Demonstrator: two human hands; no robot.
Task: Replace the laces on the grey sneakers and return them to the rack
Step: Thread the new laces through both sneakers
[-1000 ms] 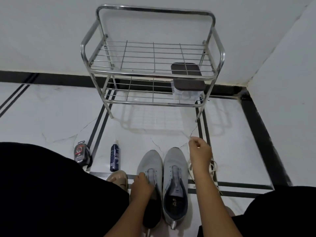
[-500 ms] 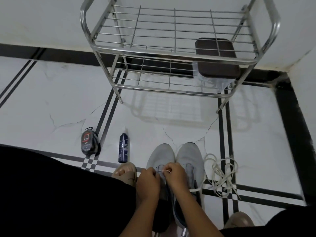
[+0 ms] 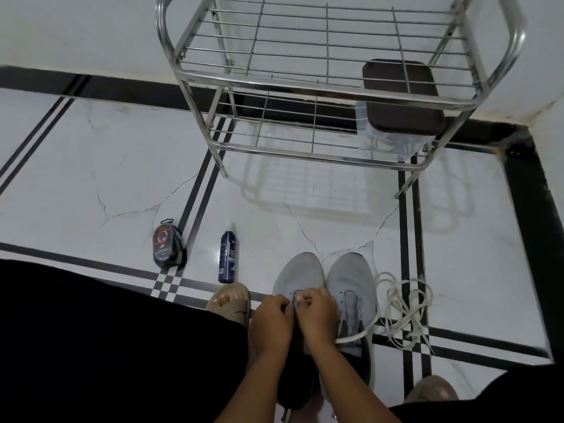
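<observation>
Crouching over a pair of grey sneakers on the marble-patterned floor [image 3: 91,166], a person is working with both hands at the eyelets of the left sneaker [image 3: 300,274], which is standing toe-forward and touching the right sneaker [image 3: 351,276] along its inner side. The left hand [image 3: 272,322] is resting on the left sneaker's throat with its fingers curled in, apparently gripping the upper near the eyelets, though exactly what the fingertips are holding cannot be told. The right hand [image 3: 317,315] is lying just beside it, its fingers bent and seemingly pinching the end of a white lace [image 3: 354,337] at the top eyelets; the lace is running out from under the wrist, across the right sneaker, toward a loose tangle of white laces [image 3: 403,306] lying on the floor just right of the pair. The steel wire rack [image 3: 320,77] is standing well ahead of the sneakers against the wall, its lower shelf bearing a clear container with a dark lid [image 3: 399,93]. A dark blue spray bottle [image 3: 227,257] is standing left of the sneakers, and a small black shoe-polish sponge pack [image 3: 167,247] is lying farther left. A sandalled foot [image 3: 230,300] is showing beside the left hand.
</observation>
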